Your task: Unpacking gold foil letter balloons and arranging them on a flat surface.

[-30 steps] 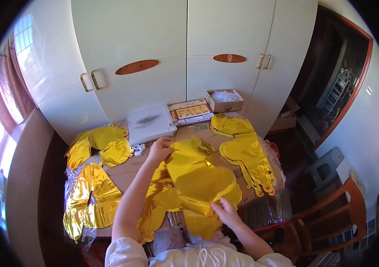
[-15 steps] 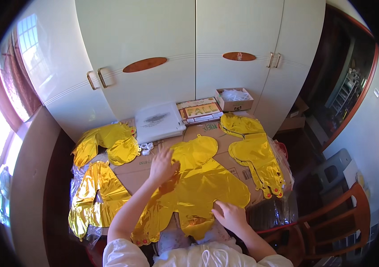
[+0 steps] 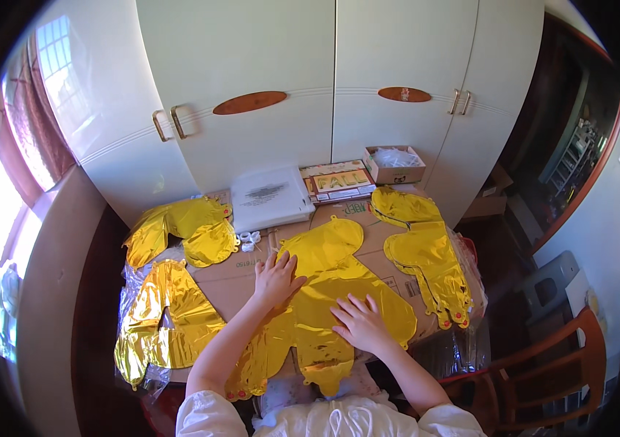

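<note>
A deflated gold foil balloon [image 3: 324, 251] lies spread over the middle of the cardboard-covered table, its lower end hanging over the near edge. My left hand [image 3: 277, 280] rests on its left part with the fingers stretched out. Lower and to the right, my right hand [image 3: 362, 324] lies flat on the same foil, fingers spread. Neither hand grips anything. More flat gold foil balloons lie around: one at the far left [image 3: 179, 229], a crinkled one at the near left [image 3: 168, 320], and some overlapping ones on the right [image 3: 426, 255].
Along the back stand a white plastic-wrapped stack [image 3: 270, 200], a flat printed box [image 3: 337, 182] and a small open box [image 3: 395, 167] of clear plastic pieces. Small white ribbon rolls [image 3: 249, 241] sit nearby. Behind is a cabinet [image 3: 273, 51]; a wooden chair [image 3: 550, 371] stands at right.
My right hand has moved from the foil's near edge up and left onto its surface and flattened. My left hand has lowered onto the foil. The view has shifted slightly.
</note>
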`<action>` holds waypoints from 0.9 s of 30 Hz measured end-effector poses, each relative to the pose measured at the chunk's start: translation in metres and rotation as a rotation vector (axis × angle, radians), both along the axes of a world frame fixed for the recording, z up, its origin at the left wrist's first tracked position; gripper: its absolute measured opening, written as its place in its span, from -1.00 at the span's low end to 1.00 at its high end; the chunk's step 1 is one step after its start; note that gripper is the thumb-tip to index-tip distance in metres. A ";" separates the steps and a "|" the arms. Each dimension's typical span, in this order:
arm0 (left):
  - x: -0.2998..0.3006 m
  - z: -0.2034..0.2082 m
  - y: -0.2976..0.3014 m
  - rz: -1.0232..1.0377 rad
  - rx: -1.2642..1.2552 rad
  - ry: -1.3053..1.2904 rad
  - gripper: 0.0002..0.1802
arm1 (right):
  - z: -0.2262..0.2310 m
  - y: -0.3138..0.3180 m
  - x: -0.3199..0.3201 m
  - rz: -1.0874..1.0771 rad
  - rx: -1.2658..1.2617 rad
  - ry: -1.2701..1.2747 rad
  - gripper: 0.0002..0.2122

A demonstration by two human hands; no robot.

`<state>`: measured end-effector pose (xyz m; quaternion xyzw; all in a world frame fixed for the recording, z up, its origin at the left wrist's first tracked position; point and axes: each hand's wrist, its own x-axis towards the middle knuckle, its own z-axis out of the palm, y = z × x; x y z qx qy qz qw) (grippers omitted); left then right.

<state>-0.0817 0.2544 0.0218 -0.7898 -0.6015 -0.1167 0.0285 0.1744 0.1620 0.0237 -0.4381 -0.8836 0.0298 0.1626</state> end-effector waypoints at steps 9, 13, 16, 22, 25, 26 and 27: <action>-0.004 -0.006 -0.001 0.018 0.024 -0.052 -0.28 | 0.000 0.003 -0.004 -0.012 -0.025 0.018 -0.56; -0.015 0.005 -0.003 0.055 0.097 -0.099 -0.34 | 0.004 0.002 -0.006 0.002 -0.005 0.022 -0.56; -0.046 0.022 0.011 0.190 0.165 -0.029 -0.51 | 0.019 0.001 -0.006 0.014 0.026 0.018 -0.58; -0.179 0.017 0.031 0.113 0.067 0.018 -0.72 | 0.076 0.001 -0.022 0.295 -0.070 0.305 -0.64; -0.184 0.030 0.027 -0.007 -0.129 0.086 -0.77 | 0.170 -0.001 -0.044 0.627 -0.156 0.557 -0.69; -0.191 0.026 0.025 0.007 -0.112 0.101 -0.80 | 0.204 -0.005 -0.051 0.778 -0.147 0.626 -0.71; -0.197 0.021 0.025 0.016 -0.093 0.116 -0.83 | 0.231 -0.012 -0.057 0.932 -0.234 0.739 -0.72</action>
